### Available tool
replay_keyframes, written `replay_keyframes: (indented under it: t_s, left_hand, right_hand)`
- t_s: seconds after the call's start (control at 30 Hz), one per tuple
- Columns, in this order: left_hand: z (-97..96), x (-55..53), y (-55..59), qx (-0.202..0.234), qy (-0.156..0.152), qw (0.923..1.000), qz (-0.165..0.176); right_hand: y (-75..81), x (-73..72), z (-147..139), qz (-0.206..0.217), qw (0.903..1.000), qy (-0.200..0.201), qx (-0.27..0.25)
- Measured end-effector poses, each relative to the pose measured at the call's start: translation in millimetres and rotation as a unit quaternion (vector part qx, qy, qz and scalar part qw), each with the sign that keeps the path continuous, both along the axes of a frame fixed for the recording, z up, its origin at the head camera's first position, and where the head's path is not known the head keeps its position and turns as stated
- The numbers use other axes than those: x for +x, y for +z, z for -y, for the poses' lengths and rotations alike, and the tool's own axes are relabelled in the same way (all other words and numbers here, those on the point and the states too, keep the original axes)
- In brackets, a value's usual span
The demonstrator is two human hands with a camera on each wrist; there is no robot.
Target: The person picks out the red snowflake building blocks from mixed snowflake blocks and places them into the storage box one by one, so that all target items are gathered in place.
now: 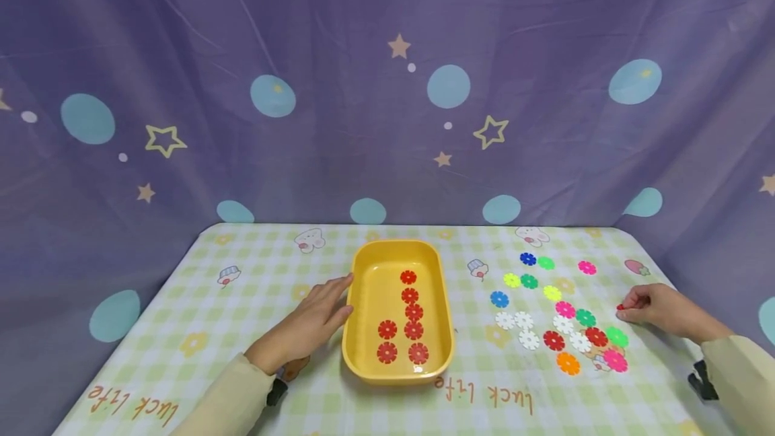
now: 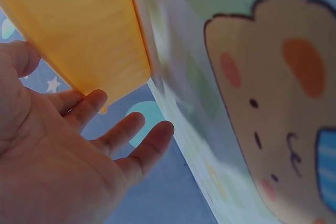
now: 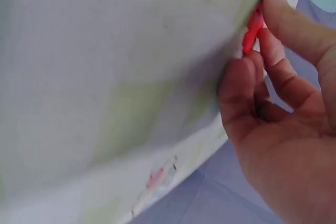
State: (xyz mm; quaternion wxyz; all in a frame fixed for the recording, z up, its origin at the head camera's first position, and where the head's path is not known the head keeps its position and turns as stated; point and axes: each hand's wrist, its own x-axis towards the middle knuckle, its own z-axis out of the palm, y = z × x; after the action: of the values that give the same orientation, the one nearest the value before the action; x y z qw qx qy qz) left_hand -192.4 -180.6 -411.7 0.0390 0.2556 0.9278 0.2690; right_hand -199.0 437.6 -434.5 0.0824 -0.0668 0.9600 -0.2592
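Note:
My right hand (image 1: 660,308) pinches a small red snowflake disc (image 3: 253,31) between thumb and fingers, at the right side of the table. To its left lie loose snowflake discs in many colours, among them a red disc (image 1: 596,336), an orange disc (image 1: 568,363) and a white disc (image 1: 529,340). My left hand (image 1: 309,321) touches the left rim of the yellow tray (image 1: 367,372) with its fingers extended. In the left wrist view those fingers lie against the tray's outer wall (image 2: 100,30). Inside the tray, several red discs (image 1: 414,312) lie flat toward the right and near end.
A checked tablecloth (image 1: 272,274) with printed cartoons covers the table. Behind it hangs a purple curtain (image 1: 339,153) with stars and balloons. Black straps (image 1: 277,392) circle both wrists.

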Motion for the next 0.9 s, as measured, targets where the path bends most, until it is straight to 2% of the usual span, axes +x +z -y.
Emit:
replay_keyframes:
  t_s: [0.23,0.37,0.53,0.67,0.77,0.9]
  left_hand:
    - [-0.1,-0.9,-1.9,-0.003,0.001,1.0,-0.001]
    - [0.3,-1.1,-2.0,-0.005,0.003,1.0,-0.001]
    - [0.5,0.0,-2.0,-0.003,0.008,0.9998,0.018]
    - [0.7,0.5,-1.1,-0.004,0.009,0.9999,0.011]
    - [1.0,-0.1,-1.0,-0.004,0.01,0.9999,0.003]
    - [0.4,-0.8,-0.8,-0.003,0.011,0.9999,0.006]
  right_hand:
    - [2.3,0.2,-5,0.036,0.999,0.004,-0.024]
    - [4.9,-5.2,-6,0.049,0.9981,0.023,-0.028]
    - [11.3,-8.2,-1,0.07,0.9951,0.055,-0.043]
    - [11.9,-4.8,9,0.033,0.9972,0.058,-0.035]
    - [10.4,-0.6,16,-0.001,0.9996,0.026,0.005]
    - [9.1,5.9,25,-0.032,0.9982,-0.021,0.045]
